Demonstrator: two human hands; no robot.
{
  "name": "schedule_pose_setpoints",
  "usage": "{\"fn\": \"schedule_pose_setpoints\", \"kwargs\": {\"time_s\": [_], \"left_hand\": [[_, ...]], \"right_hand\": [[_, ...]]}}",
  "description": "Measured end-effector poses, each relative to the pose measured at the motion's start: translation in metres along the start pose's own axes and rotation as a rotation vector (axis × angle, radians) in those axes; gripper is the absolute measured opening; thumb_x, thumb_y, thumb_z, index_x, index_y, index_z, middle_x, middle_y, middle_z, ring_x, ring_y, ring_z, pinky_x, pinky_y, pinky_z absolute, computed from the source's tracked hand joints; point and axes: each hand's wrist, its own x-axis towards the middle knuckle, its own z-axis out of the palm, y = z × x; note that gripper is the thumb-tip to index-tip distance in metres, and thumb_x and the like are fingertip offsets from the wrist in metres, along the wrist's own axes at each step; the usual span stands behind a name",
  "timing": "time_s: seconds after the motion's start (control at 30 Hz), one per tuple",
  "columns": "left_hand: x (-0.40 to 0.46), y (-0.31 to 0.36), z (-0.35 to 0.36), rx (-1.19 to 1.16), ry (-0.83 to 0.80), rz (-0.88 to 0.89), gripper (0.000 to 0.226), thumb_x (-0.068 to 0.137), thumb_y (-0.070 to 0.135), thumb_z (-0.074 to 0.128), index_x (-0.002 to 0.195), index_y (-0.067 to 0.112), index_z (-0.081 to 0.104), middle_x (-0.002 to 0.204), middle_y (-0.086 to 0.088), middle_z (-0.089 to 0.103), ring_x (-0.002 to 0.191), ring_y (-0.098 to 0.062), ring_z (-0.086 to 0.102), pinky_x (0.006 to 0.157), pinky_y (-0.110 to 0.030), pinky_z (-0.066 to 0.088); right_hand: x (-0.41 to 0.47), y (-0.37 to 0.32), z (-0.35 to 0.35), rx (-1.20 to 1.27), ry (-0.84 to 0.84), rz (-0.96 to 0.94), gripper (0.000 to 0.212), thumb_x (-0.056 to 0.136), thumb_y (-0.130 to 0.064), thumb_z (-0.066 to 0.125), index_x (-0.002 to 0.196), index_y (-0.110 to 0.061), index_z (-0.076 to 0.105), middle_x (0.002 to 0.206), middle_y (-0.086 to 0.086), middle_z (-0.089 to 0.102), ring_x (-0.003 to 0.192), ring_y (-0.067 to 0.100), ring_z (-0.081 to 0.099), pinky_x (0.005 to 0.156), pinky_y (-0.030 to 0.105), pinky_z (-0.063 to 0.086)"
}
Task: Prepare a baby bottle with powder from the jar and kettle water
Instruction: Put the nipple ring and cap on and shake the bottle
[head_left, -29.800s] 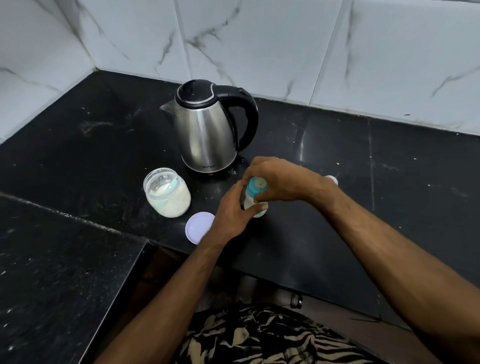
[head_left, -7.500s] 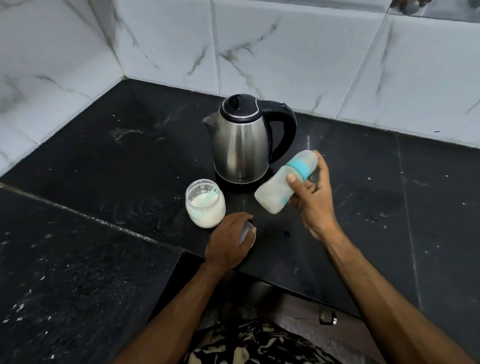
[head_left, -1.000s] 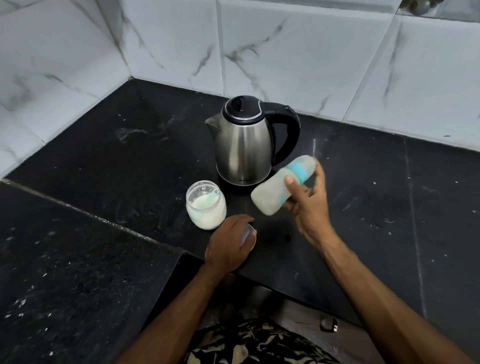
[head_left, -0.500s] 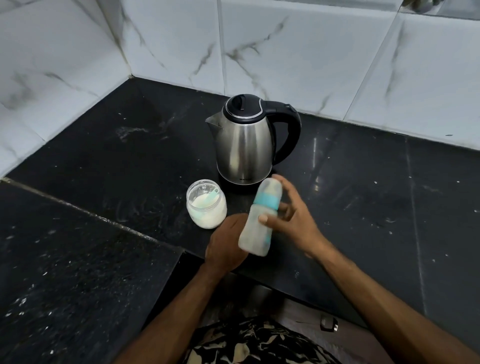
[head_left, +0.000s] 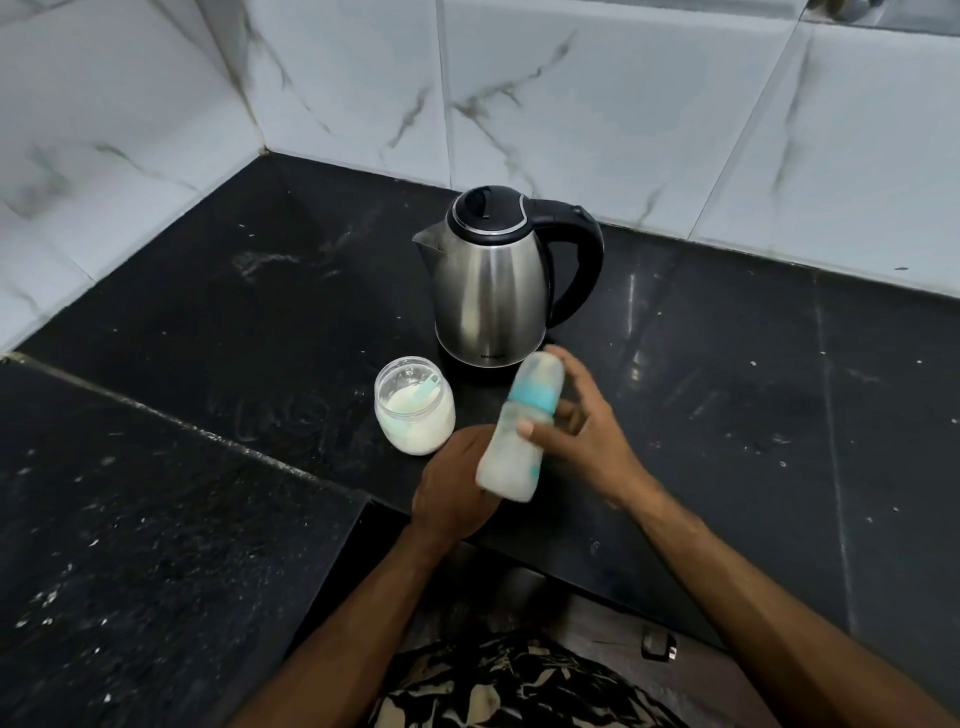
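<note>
My right hand (head_left: 589, 441) grips a cloudy baby bottle (head_left: 511, 457) with a teal collar and its cap on. The bottle hangs almost upright above the counter's front edge, its top leaning away from me. My left hand (head_left: 449, 486) lies palm-down just left of the bottle, fingers curled; its fingertips and the jar lid under them are hidden behind the bottle. The open glass jar (head_left: 415, 421) of white powder, with a teal scoop (head_left: 423, 392) in it, stands beside my left hand. The steel kettle (head_left: 491, 291) stands behind, lid closed, handle to the right.
The black stone counter (head_left: 753, 389) runs along white marble-tiled walls (head_left: 597, 104) and turns at the corner on the left. A lower black slab (head_left: 130, 519) lies at the near left. The counter's front edge is right under my hands.
My right hand has swung the bottle from lying tilted beside the kettle to nearly upright in front of my left hand. My left hand has stayed put.
</note>
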Motion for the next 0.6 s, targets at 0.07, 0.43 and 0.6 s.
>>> {"fn": "schedule_pose_setpoints", "kwargs": {"time_s": [0.07,0.43,0.6], "left_hand": [[0.002,-0.004,0.003,0.043,-0.008,0.015,0.036,0.087,0.03,0.065,0.117,0.011,0.061,0.109,-0.01,0.067,0.099,-0.014,0.052,0.084,-0.022,0.039],[0.004,-0.012,0.007,0.091,-0.072,0.028,0.041,0.094,0.041,0.048,0.12,0.012,0.062,0.116,-0.001,0.065,0.107,-0.012,0.056,0.094,-0.011,0.033],[0.002,-0.012,0.008,0.07,-0.025,0.037,0.04,0.094,0.041,0.049,0.118,0.014,0.064,0.118,0.0,0.065,0.111,-0.012,0.057,0.099,-0.014,0.035]], "right_hand": [[0.006,-0.009,-0.007,0.053,0.13,-0.071,0.09,0.074,-0.012,0.085,0.144,-0.034,0.032,0.121,0.018,0.063,0.101,0.025,0.069,0.079,0.038,0.059],[0.008,-0.018,-0.02,-0.259,0.068,-0.247,0.097,0.076,0.003,0.079,0.152,-0.015,0.022,0.121,-0.011,0.063,0.108,0.02,0.067,0.087,0.031,0.057],[0.009,-0.026,-0.02,0.016,0.223,-0.225,0.087,0.079,0.002,0.072,0.148,-0.025,0.026,0.107,-0.005,0.072,0.097,0.017,0.071,0.083,0.038,0.059]]}}
